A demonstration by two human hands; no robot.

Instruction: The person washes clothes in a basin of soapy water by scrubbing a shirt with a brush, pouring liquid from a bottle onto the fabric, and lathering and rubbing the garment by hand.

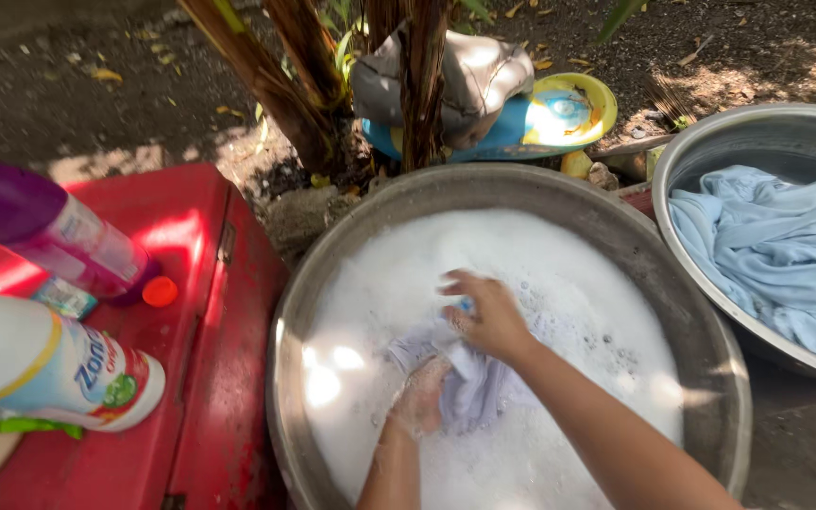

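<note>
Outdoors on bare, leaf-littered ground [68, 85], washing is set out at the foot of a clump of brown plant stems [323, 85]. A pale lilac cloth [474, 387] lies bunched near the middle of a wide metal basin [710, 378], half sunk in thick white suds [540, 255]. Soaked through, it is likely limp, heavier than it looks and slick with soap, so a full fistful of gathered folds would hold better than a pinch at an edge.

Both bare hands are on it. The right hand [488, 316] has its grip closed over the upper bunch of fabric, knuckles up. The left hand [422, 397] sits lower, coated in foam, its grip wrapped around the lower folds, though the lather hides the fingertips.

Just right of this basin, a second metal basin [757, 127] holds a heap of light blue cloth [776, 255] with no foam showing. To the left, a red plastic crate [210, 378] serves as a stand for a purple bottle [49, 231] lying tilted, with an orange cap [160, 292] beside it, and a white detergent bottle [40, 364] on its side. Behind the stems rests a blue and yellow plastic piece [559, 113] with a grey cloth [474, 76] draped over it.
</note>
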